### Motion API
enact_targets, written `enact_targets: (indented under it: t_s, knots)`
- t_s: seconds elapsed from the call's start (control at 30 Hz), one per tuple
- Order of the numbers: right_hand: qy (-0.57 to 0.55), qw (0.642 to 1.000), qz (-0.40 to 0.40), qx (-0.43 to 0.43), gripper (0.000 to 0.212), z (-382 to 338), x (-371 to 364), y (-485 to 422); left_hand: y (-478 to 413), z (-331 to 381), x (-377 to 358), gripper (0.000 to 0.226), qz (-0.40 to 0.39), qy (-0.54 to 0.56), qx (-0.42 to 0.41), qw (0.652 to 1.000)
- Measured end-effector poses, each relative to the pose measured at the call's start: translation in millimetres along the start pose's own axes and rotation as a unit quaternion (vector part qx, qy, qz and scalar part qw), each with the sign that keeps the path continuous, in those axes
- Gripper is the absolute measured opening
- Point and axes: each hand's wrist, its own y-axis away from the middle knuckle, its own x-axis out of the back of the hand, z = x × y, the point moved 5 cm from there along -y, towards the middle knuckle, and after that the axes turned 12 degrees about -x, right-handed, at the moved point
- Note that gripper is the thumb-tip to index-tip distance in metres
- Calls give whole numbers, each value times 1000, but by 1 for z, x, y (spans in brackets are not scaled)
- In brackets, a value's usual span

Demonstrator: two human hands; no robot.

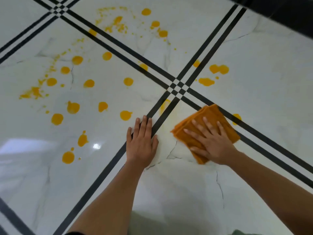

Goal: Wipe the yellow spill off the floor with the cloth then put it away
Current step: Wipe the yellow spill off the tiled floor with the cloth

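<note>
Orange cloth (207, 131) under flat right hand (211, 143), left hand (141, 141) open on floor (186, 192), yellow spill (72, 107) beyond

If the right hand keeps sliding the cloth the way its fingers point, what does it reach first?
Probably the black stripes just past the cloth under the right hand, then the crossing; the yellow smear lies slightly left of that line.

The floor (254, 116) is flat and open, and nothing upright is seen on it. Passage ahead and to the left is crossed only by the yellow spill (72, 107), scattered as drops and smears. The near middle is taken up by the left hand (141, 143), laid flat, and by the right hand (211, 143) pressed flat on the cloth (208, 116). A dark edge (288, 12) bounds the far right corner.
</note>
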Motion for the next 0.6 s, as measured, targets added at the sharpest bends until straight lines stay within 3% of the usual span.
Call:
enact_targets:
  t_s: [0.1,0.27,0.4,0.47,0.6]
  knots:
    - [-45,990,-10,-133,70,7,14,-39,-6,2,1,70,14,11,-11,1000]
    - [-135,980,7,-147,79,16,22,-28,-30,22,10,72,69,61,13,996]
    - [-208,936,95,-267,71,65,21,20,-48,80,20,70,107,71,-51,990]
    - [-221,913,99,-327,68,88,18,31,-62,118,13,74,68,80,-86,991]
    - [-208,905,73,-363,68,127,10,33,-103,161,-19,75,-27,18,-94,995]
